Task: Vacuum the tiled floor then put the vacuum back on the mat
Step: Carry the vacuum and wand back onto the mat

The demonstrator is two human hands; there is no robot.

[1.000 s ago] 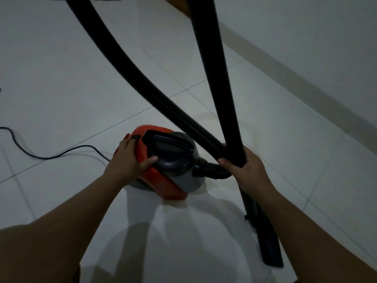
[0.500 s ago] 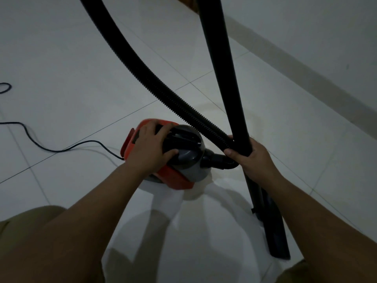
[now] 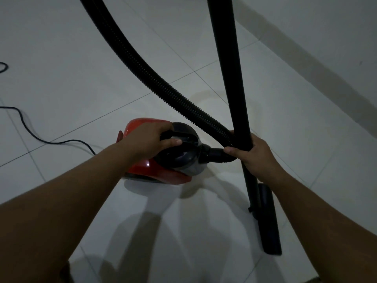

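Note:
A small red and grey vacuum cleaner (image 3: 161, 170) sits on the white tiled floor (image 3: 71, 78) in the middle of the view. My left hand (image 3: 146, 140) is wrapped around the black carry handle (image 3: 183, 137) on its top. My right hand (image 3: 253, 156) grips the upright black wand (image 3: 230, 68) together with the lower end of the ribbed black hose (image 3: 146, 72), just where the hose plugs into the vacuum's front. The floor nozzle (image 3: 269, 219) rests on the tiles at the lower right. No mat is in view.
The black power cord (image 3: 30, 131) trails from the back of the vacuum across the tiles to the left edge. A white wall with a grey skirting band (image 3: 306, 64) runs diagonally along the right side. Shadows of my arms fall on the tiles below.
My left hand has slid from the red rear of the vacuum forward onto the carry handle and closed around it. My right hand has kept its grip on wand and hose.

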